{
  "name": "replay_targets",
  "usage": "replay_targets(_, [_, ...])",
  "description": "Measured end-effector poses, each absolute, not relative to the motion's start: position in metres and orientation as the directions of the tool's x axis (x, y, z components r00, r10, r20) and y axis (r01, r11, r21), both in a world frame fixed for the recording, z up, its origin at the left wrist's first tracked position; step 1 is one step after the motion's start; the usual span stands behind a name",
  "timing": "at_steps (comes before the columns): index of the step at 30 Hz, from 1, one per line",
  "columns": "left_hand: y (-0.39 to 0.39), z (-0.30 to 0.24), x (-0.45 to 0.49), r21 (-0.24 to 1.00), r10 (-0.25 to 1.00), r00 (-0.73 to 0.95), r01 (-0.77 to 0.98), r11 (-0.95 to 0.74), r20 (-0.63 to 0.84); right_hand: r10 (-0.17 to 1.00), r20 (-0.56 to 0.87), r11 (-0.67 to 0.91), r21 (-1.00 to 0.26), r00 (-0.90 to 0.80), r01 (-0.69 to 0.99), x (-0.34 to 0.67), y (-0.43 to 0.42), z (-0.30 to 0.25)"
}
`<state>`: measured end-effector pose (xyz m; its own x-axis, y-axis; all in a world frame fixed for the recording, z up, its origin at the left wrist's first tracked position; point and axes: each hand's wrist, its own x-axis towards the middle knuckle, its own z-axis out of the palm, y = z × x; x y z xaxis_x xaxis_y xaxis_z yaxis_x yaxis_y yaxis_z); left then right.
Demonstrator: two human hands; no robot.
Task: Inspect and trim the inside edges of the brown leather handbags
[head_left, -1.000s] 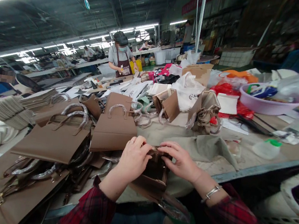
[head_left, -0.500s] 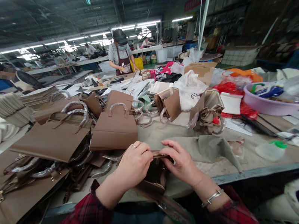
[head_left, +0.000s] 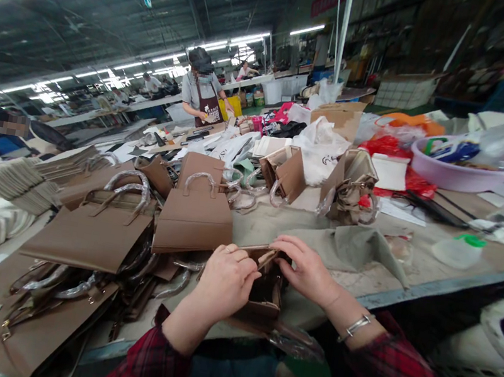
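Observation:
Both my hands work at a small brown leather bag (head_left: 266,293) standing at the near edge of the workbench (head_left: 415,275). My left hand (head_left: 226,281) is closed, pinching the bag's top edge from the left. My right hand (head_left: 305,268) grips the bag's rim from the right, fingers curled over a folded flap. A ring shows on my left hand and a metal bracelet on my right wrist. The bag's lower part is hidden behind my hands.
Several flat brown handbags (head_left: 194,217) with plastic-wrapped handles lie piled to the left. A grey cloth (head_left: 348,245) lies beyond my hands. A pink basin (head_left: 462,174), a green-capped bottle (head_left: 456,249) and white bags crowd the right. A person in an apron (head_left: 203,95) works farther back.
My hands have shifted slightly on the small bag; the flap at its top is now folded up between my fingers. The view has tilted a little.

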<state>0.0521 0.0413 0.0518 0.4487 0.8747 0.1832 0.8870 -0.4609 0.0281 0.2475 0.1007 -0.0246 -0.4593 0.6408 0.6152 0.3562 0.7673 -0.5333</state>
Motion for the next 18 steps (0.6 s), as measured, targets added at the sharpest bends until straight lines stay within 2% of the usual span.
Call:
replay_targets(2, [0.0410, 0.0507, 0.0515, 0.101, 0.860, 0.486, 0.858, -0.504, 0.157, 0.642, 0.608, 0.766, -0.541, -0.466, 0.348, 0.2486, 0.1014, -0.0244])
replay_targets(5, [0.0405, 0.0496, 0.0508, 0.164, 0.893, 0.424, 0.880, -0.446, 0.149, 0.626, 0.627, 0.778, -0.541, -0.463, 0.320, 0.2501, 0.1004, -0.0255])
replay_targets(10, [0.0372, 0.0489, 0.0524, 0.196, 0.907, 0.399, 0.887, -0.418, 0.130, 0.596, 0.681, 0.803, -0.509, -0.426, 0.310, 0.2514, 0.0988, -0.0293])
replay_targets(14, [0.0354, 0.0478, 0.0535, 0.251, 0.905, 0.403, 0.869, -0.426, 0.137, 0.571, 0.666, 0.820, -0.482, -0.480, 0.307, 0.2529, 0.1001, -0.0282])
replay_targets(18, [0.0351, 0.0491, 0.0532, 0.256, 0.914, 0.377, 0.878, -0.404, 0.147, 0.539, 0.646, 0.842, -0.434, -0.540, 0.321, 0.2544, 0.1014, -0.0223])
